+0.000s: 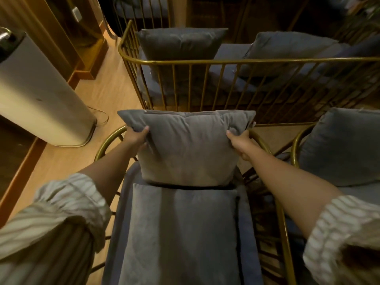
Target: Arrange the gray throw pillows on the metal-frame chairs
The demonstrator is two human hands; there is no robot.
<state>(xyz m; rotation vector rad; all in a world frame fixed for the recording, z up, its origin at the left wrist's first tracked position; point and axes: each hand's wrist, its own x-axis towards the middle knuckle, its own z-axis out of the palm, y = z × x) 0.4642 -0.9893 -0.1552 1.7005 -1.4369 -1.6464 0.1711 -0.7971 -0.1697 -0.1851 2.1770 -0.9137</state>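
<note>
both hands are closed on one gray pillow. the left hand pinches its left edge near the top corner, and the fabric bunches up there. the right hand pinches the right edge at about the same height. the fingers wrap the sides, so each hand has a firm hold of cloth.

the pillow stands up between the hands, just past them. its long side runs left to right, and a zipper line shows along its top edge. its bottom edge sits at the far end of the seat cushion, touching it or very nearly. it seems to lean on the back of the near chair, whose gold rail curves out beside each wrist. both hands look equally near the pillow, so neither one leads.

it looks almost placed. the next move is likely a small push back and a letting go.

a pillow rests in the chair to the right. two more, the left pillow and the right pillow, sit in the far seat behind the gold bars. a white bin stands on the wood floor at the left.
</note>
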